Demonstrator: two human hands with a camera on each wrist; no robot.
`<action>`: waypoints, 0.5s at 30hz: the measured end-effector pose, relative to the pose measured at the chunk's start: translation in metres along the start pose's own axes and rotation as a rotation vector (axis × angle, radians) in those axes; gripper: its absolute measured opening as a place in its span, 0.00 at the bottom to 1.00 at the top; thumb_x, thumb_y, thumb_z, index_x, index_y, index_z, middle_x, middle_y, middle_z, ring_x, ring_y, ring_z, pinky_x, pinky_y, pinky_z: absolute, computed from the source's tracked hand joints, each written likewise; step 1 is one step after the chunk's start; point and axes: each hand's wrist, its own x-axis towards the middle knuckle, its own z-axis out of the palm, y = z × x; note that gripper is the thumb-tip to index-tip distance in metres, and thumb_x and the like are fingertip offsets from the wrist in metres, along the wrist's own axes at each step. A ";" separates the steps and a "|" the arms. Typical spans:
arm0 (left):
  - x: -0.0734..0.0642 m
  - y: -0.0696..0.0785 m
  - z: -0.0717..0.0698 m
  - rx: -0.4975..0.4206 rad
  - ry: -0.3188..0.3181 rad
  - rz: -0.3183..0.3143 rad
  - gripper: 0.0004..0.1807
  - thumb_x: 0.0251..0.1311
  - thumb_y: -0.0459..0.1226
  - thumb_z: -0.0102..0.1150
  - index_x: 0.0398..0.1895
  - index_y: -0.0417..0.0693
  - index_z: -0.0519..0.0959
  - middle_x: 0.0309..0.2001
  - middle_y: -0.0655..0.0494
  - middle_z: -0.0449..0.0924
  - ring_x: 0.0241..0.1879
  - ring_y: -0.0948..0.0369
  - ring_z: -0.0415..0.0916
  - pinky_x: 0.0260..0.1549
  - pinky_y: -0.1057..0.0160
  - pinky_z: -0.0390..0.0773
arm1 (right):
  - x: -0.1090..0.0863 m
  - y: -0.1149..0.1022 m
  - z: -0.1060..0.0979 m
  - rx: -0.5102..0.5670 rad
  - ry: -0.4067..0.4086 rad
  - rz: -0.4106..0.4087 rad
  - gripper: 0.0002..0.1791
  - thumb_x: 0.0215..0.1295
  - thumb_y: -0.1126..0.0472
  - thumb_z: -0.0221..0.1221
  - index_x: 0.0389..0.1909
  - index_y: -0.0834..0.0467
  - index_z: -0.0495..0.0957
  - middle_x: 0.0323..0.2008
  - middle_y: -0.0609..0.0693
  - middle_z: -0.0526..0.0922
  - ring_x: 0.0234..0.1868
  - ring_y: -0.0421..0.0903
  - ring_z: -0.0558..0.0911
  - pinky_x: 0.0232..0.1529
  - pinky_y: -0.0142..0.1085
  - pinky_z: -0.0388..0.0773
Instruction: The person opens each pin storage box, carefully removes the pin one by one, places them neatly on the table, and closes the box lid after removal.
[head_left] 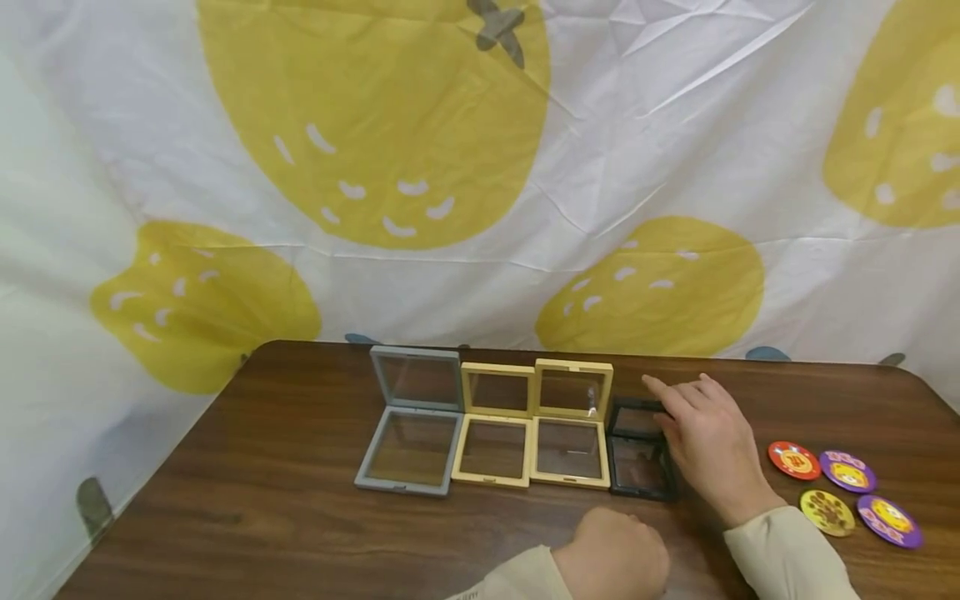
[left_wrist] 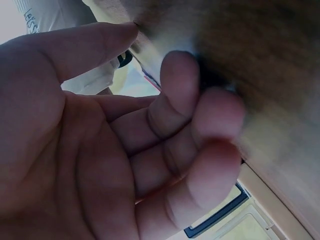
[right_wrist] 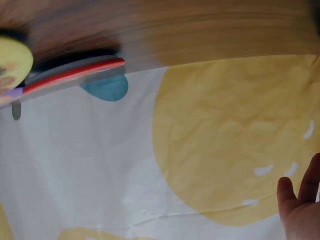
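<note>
On the table stands a black square display case (head_left: pixel 641 464), its lid raised and leaning back. My right hand (head_left: pixel 712 446) is over the right side of that case and partly covers it, thumb close to the lid's edge. Its fingers (head_left: pixel 671 396) reach out fairly straight beyond the lid; whether the thumb touches the lid I cannot tell. In the right wrist view, two of these fingers (right_wrist: pixel 309 182) stand apart. My left hand (head_left: pixel 618 554) rests low near the table's front, fingers loosely curled. The left wrist view shows nothing in its palm (left_wrist: pixel 100 165).
Left of the black case stand two cream cases (head_left: pixel 495 482) (head_left: pixel 572 481) and a larger grey-blue case (head_left: pixel 405 487), all with lids up. To the right lie several round badges: a red one (head_left: pixel 793 460), a yellow one (head_left: pixel 827 512) and purple ones (head_left: pixel 847 471). A lemon-print cloth (head_left: pixel 480 292) hangs behind.
</note>
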 end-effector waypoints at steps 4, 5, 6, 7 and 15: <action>0.001 0.001 0.001 0.012 0.000 0.002 0.15 0.66 0.53 0.47 0.48 0.64 0.79 0.52 0.74 0.78 0.53 0.73 0.74 0.34 0.64 0.80 | -0.001 0.003 -0.001 -0.003 -0.003 -0.018 0.19 0.41 0.75 0.68 0.37 0.60 0.83 0.29 0.52 0.84 0.36 0.52 0.77 0.62 0.43 0.66; 0.002 0.002 0.001 0.017 0.001 -0.001 0.15 0.66 0.53 0.47 0.48 0.64 0.79 0.52 0.74 0.78 0.53 0.73 0.74 0.34 0.64 0.80 | -0.002 0.003 -0.002 -0.011 -0.016 -0.015 0.17 0.40 0.76 0.67 0.34 0.59 0.83 0.29 0.51 0.83 0.36 0.51 0.77 0.58 0.41 0.69; 0.002 0.002 0.002 0.023 -0.001 -0.002 0.15 0.66 0.54 0.47 0.48 0.64 0.79 0.52 0.74 0.78 0.53 0.73 0.74 0.34 0.64 0.80 | -0.002 0.002 -0.003 -0.020 -0.040 -0.008 0.16 0.39 0.77 0.65 0.31 0.58 0.82 0.28 0.50 0.82 0.35 0.50 0.76 0.52 0.41 0.72; 0.002 0.002 0.002 0.027 -0.005 -0.003 0.15 0.66 0.54 0.47 0.48 0.64 0.78 0.53 0.74 0.78 0.53 0.73 0.74 0.34 0.64 0.80 | -0.002 0.002 -0.005 -0.031 -0.071 0.002 0.16 0.38 0.77 0.64 0.28 0.57 0.81 0.27 0.48 0.81 0.34 0.49 0.76 0.46 0.41 0.75; 0.007 0.002 0.003 0.019 -0.036 -0.003 0.14 0.66 0.53 0.48 0.48 0.64 0.78 0.52 0.74 0.78 0.54 0.73 0.74 0.39 0.64 0.80 | -0.002 -0.002 -0.017 -0.052 -0.459 0.117 0.14 0.38 0.66 0.71 0.23 0.46 0.78 0.26 0.41 0.76 0.30 0.43 0.78 0.24 0.41 0.74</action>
